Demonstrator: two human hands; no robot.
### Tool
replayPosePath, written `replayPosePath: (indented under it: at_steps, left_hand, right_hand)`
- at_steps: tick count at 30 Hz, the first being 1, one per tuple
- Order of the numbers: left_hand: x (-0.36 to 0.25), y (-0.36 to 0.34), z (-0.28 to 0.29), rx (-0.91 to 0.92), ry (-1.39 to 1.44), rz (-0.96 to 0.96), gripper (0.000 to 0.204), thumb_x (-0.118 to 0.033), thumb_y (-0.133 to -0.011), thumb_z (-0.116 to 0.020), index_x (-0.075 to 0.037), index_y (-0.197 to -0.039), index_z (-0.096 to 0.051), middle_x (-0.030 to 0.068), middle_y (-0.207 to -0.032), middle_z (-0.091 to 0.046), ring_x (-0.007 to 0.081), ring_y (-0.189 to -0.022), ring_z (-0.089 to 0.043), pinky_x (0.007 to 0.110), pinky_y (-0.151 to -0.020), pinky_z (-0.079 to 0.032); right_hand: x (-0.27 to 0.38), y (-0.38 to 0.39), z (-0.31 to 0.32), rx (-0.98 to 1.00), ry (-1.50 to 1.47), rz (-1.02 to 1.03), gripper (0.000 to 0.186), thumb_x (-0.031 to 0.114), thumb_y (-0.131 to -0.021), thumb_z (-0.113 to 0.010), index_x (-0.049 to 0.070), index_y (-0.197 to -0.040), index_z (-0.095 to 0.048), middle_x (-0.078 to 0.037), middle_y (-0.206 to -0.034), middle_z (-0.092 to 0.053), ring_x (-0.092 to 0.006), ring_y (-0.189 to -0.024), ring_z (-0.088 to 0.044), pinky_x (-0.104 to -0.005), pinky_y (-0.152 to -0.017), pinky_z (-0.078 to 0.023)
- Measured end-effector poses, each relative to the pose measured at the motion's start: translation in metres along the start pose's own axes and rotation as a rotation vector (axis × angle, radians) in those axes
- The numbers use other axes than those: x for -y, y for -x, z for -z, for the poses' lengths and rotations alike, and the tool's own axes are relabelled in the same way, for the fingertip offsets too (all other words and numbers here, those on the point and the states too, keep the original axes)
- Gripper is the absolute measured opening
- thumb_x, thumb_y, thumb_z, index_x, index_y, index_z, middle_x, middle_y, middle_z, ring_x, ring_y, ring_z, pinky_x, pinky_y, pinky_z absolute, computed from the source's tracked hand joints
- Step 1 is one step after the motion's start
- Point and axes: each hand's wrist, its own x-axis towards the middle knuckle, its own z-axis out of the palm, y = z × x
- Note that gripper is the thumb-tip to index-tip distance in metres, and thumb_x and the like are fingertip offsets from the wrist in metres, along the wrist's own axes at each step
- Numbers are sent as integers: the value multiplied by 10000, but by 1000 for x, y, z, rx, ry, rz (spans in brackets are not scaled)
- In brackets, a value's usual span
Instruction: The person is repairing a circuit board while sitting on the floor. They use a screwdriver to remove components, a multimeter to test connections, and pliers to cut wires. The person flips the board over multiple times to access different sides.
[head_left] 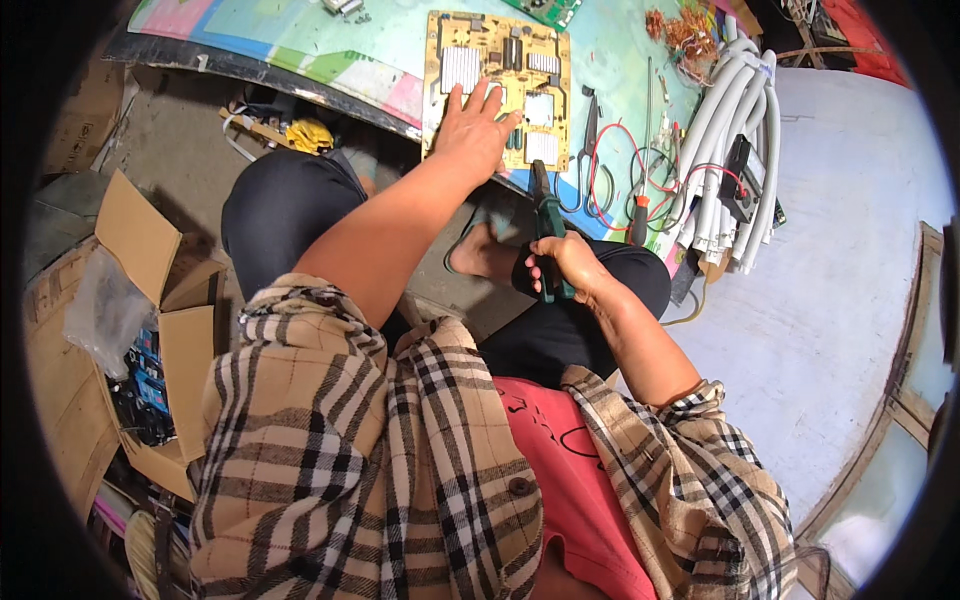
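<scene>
A tan circuit board [512, 82] with silvery heat sinks and dark components lies at the near edge of the tabletop. My left hand [470, 132] rests on its lower left part, fingers spread over the components. My right hand [568, 264] is closed around the green handles of a pair of pliers [547, 215]. The pliers' dark jaws point up at the board's lower right edge; whether they touch it I cannot tell. Just right of the board lie scissors [588, 150] with dark blades.
Red and black wires [610, 150] and a screwdriver [640, 215] lie beside a bundle of white tubes [715, 130]. Behind them is a tangle of copper wire [690, 38]. A green circuit board [545, 10] sits at the far edge. An open cardboard box [190, 370] stands at left.
</scene>
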Motion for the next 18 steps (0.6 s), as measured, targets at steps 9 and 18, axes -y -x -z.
replayPosePath:
  at_steps: [9, 18]
  left_hand:
    - [-2, 2, 3, -46, -29, -63, 778, -413, -715, -751, -177, -1384, -430, 169, -1477, -295, 329, -1405, -175, 508, -1130, -137]
    - [-34, 81, 32, 89, 69, -168, 473, -273, -754, -704, 37, -1091, -585, 189, -1134, -580, 321, -1138, -513, 431, -974, -369]
  right_hand:
    - [-50, -41, -15, -147, -18, 165, 158, 31, -827, -529, -9, -972, -481, -103, -795, -554, -197, -635, -586, -325, -511, -503]
    - [-32, -17, -6, -41, -120, 108, 162, 78, -865, -532, -52, -962, -527, -148, -890, -605, -235, -785, -640, -333, -590, -568]
